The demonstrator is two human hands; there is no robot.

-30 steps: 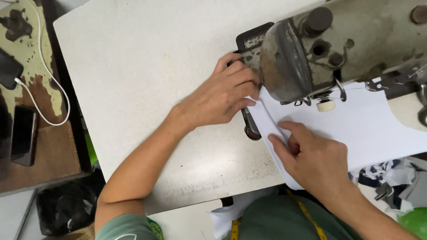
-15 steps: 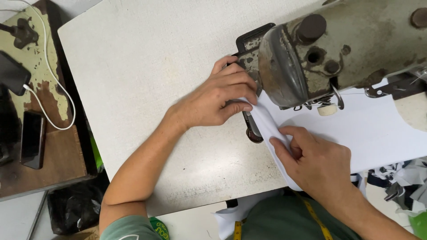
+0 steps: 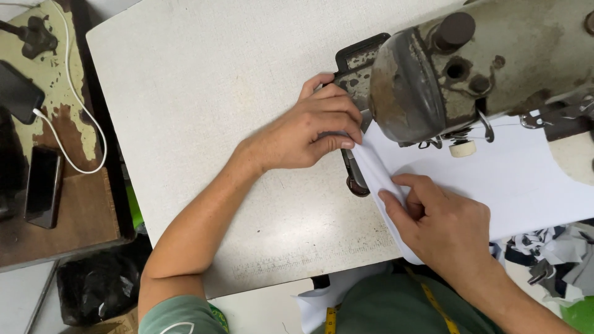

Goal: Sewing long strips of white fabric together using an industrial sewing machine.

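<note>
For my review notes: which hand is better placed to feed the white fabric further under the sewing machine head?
Probably the left hand: its fingertips pinch the white fabric right beside the sewing machine head. The right hand holds the folded edge farther back.

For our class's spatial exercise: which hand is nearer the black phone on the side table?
Left. The left hand rests mid-table toward the phone; the right hand lies farther away, on the white fabric.

Your pale speckled table (image 3: pixel 204 93) carries the grey sewing machine (image 3: pixel 489 68) and the white cloth (image 3: pixel 513 179) spread flat under its head.
</note>
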